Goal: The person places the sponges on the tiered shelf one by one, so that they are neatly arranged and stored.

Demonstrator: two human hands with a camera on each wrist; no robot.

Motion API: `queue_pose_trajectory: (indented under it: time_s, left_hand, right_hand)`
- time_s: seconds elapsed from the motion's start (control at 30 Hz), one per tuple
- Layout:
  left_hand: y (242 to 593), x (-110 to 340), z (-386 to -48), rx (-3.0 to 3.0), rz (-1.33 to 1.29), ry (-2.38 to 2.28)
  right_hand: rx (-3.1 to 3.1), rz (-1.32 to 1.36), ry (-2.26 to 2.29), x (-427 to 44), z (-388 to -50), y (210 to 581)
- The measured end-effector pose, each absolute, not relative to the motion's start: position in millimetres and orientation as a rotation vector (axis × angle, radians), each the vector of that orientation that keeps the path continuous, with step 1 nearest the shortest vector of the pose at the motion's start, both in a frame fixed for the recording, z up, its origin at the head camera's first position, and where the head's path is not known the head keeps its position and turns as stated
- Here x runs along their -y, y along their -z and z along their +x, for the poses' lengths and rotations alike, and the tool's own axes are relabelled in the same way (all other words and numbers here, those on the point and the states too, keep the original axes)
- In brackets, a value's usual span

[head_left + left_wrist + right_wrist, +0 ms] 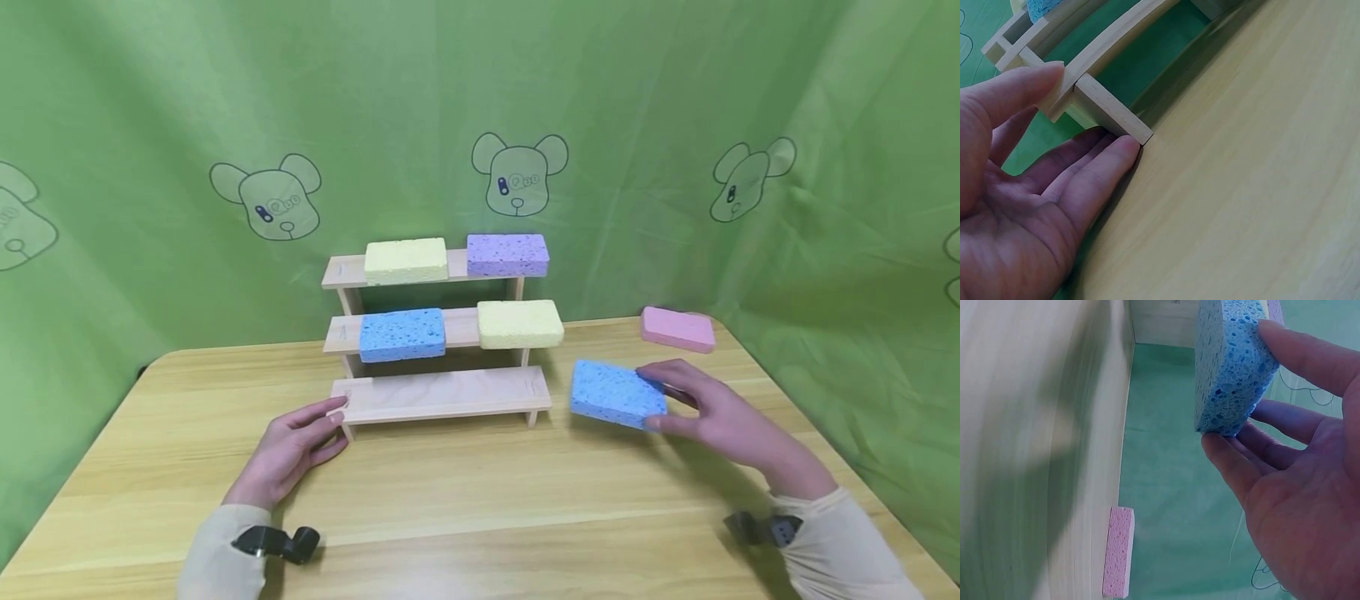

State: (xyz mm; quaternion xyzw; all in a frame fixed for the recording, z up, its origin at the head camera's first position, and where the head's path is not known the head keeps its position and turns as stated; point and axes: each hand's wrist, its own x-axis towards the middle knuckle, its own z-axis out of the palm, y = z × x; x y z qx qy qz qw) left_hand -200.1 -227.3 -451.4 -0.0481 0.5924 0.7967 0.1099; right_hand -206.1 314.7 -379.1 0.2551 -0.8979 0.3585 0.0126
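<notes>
A three-step wooden display stand point(442, 393) stands on the table. My left hand point(292, 446) holds its lowest left end; in the left wrist view the thumb point(1038, 84) lies against the plank's end and fingertips touch the leg point(1113, 109). To the right of the stand, my right hand point(712, 408) grips a blue sponge point(615, 393) by its right end, raised above the table, thumb on one side and fingers on the other. Another blue sponge point(402, 335) and a yellow sponge point(520, 323) sit on the middle step. The top step bears a yellow sponge point(406, 260) and a purple sponge point(507, 255).
A pink sponge point(677, 329) lies near the table's back right corner, with an edge of something pinkish behind it. Green curtains point(390, 108) with printed bear heads surround the wooden table point(450, 517) at the back and sides.
</notes>
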Motion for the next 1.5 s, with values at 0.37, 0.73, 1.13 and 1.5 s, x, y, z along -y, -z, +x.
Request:
queue_pose_trajectory:
  time_s: [0.37,0.73,1.13,1.5]
  left_hand:
    - [451.5,227.2,-200.3,-1.742,-0.144,-2.34]
    - [452.1,226.7,-201.2,-1.748,-0.157,-2.337]
    - [454.6,226.7,-202.4,-1.773,-0.155,-2.345]
    - [453.4,225.5,-202.3,-1.762,-0.149,-2.357]
  right_hand:
    - [2.786,0.813,-1.116,-305.9,-203.8,378.2]
    - [2.775,0.823,-1.117,-298.4,-202.3,375.2]
    - [2.763,0.868,-1.157,-290.1,-203.7,375.1]
    - [2.761,0.883,-1.166,-285.0,-202.8,372.6]
